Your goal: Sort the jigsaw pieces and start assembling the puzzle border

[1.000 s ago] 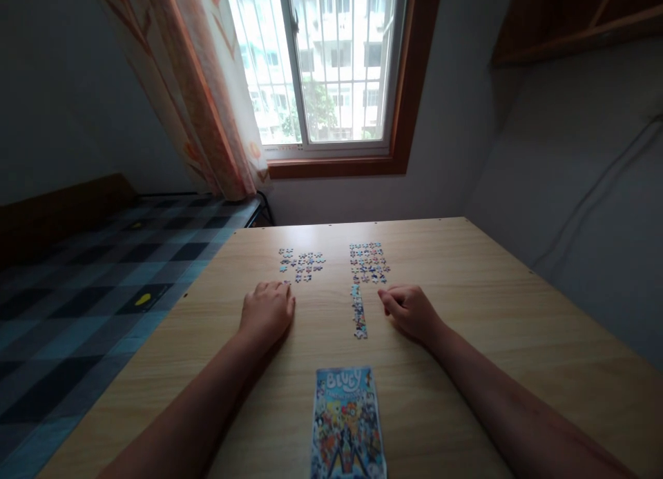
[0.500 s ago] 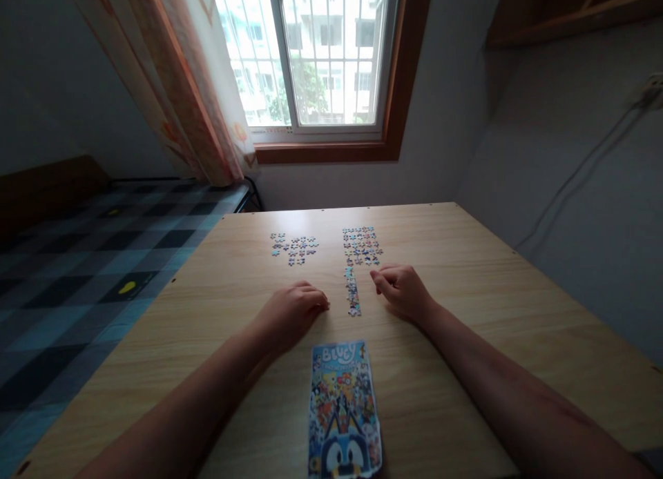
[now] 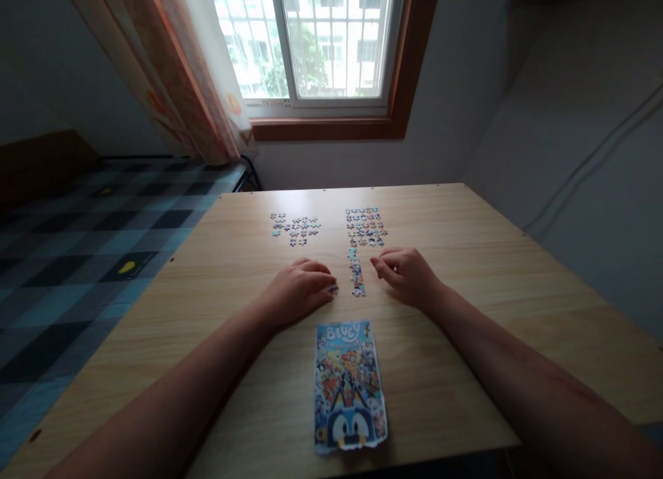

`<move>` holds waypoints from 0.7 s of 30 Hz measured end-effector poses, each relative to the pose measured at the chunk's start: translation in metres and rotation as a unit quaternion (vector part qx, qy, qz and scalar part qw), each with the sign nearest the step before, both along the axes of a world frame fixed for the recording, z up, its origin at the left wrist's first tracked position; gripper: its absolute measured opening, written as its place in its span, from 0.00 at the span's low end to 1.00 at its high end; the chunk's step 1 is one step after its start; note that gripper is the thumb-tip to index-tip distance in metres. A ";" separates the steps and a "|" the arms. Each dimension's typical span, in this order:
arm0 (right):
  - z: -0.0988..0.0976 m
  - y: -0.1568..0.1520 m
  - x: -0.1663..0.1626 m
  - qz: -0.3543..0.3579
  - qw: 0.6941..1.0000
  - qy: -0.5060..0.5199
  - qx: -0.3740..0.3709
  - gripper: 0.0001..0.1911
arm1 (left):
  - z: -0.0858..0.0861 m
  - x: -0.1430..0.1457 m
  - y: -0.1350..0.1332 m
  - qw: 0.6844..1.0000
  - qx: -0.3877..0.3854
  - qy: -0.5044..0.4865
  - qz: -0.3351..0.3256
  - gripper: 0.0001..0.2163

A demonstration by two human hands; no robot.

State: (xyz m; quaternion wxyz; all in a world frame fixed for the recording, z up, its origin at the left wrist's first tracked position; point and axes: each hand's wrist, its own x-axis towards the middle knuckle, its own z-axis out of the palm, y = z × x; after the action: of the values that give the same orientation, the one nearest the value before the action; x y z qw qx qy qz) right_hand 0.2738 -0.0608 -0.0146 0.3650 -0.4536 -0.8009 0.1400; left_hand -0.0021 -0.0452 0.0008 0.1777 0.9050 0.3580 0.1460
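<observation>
Picture card (image 3: 349,386) lies nearest. Beyond it, left hand (image 3: 298,289) curls, fingertips pinching a small puzzle piece (image 3: 334,290) just left of the joined strip (image 3: 356,275); right hand (image 3: 407,275) loosely curled, empty. Slide the piece flat, matching tabs before pressing.

Two bare forearms are seen, ending in the left hand (image 3: 298,291) and the right hand (image 3: 409,275). No sleeve is worn on either arm as far as the frame's lower edge. No glove, ring, watch or band is seen at either wrist. A faint lengthwise mark is noted along the right forearm, behind the hand.
</observation>
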 end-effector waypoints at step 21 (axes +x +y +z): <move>0.008 -0.005 -0.005 0.082 0.996 -0.032 0.002 0.11 | 0.004 0.021 -0.016 0.997 -0.044 -0.015 0.063 0.06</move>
State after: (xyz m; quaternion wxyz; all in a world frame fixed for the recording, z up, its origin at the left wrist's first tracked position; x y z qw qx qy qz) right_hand 0.2684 -0.0654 -0.0063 0.3274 -0.3901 -0.8469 0.1528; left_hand 0.0188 -0.0609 0.0046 0.2129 0.8696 0.4177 0.1550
